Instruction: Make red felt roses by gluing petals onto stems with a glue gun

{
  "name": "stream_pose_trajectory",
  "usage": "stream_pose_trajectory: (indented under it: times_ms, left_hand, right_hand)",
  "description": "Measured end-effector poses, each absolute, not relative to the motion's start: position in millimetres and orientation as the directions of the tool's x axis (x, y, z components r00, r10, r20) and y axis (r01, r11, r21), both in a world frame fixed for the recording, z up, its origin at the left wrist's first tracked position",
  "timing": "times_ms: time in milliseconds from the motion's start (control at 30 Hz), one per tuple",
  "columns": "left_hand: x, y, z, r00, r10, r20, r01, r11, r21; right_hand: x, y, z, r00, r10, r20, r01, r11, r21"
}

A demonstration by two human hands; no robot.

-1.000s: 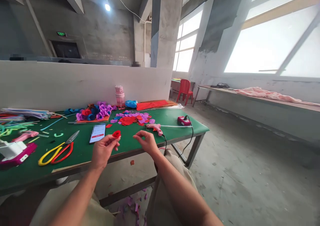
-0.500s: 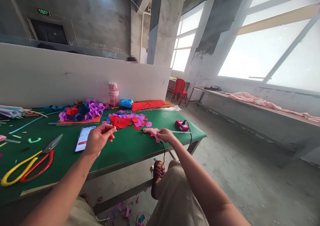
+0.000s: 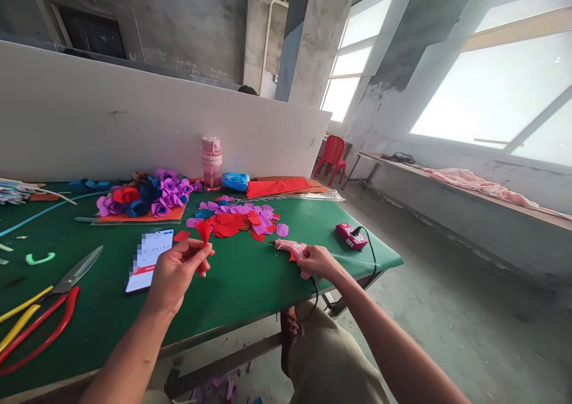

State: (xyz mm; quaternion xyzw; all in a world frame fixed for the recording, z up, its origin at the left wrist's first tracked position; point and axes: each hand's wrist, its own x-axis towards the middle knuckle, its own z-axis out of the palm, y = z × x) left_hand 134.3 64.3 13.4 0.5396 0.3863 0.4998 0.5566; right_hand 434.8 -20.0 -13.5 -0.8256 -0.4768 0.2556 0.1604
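Between the thumb and fingertips of my left hand (image 3: 179, 273) is a red paper petal (image 3: 204, 232), pinched at its lower end and held upright. My right hand (image 3: 318, 262) is closed on the handle of a pink glue gun (image 3: 286, 246), which rests low over the table with its dark nozzle pointing left. A bit of red paper shows under the gun. Beyond both hands lies a loose pile of red petals (image 3: 227, 224) and purple petals (image 3: 264, 214). Left of the pile sits a bunch of finished paper flowers (image 3: 168, 194).
A phone (image 3: 152, 264) showing a timer lies beside my left forearm. Large scissors (image 3: 74, 279) rest at the table's left. At the back stand a pink bottle (image 3: 211, 162) and a blue packet (image 3: 235, 182). A pink power box (image 3: 351, 236) with a black cord sits near the right edge.
The view has shifted, so the table things sit differently in the picture. The red petal in my left hand now stands clear above the fingertips. My right hand keeps its hold on the glue gun.
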Motion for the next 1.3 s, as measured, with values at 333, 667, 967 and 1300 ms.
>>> stream_pose_trajectory:
  times_ms: [333, 667, 967, 1300]
  left_hand:
    - [125.5, 61.8, 8.5, 0.201, 0.974, 0.103, -0.103, -0.083, 0.991]
    - [122.3, 63.6, 4.5, 0.162, 0.981, 0.107, -0.054, -0.100, 0.994]
    - [122.3, 61.0, 3.0, 0.177, 0.978, 0.109, -0.023, -0.107, 0.994]
    - [126.1, 63.4, 3.6, 0.187, 0.975, 0.123, -0.018, -0.121, 0.992]
  right_hand:
    - [451.0, -9.0, -1.9, 0.528, 0.824, -0.206, 0.723, -0.563, -0.401]
    - [399.4, 67.1, 36.4, 0.273, 0.949, 0.155, 0.945, -0.235, -0.228]
    - [384.8, 157.8, 11.7, 0.128, 0.992, 0.011, 0.980, -0.125, -0.153]
    - [384.0, 148.9, 7.8, 0.252, 0.954, 0.162, 0.958, -0.223, -0.179]
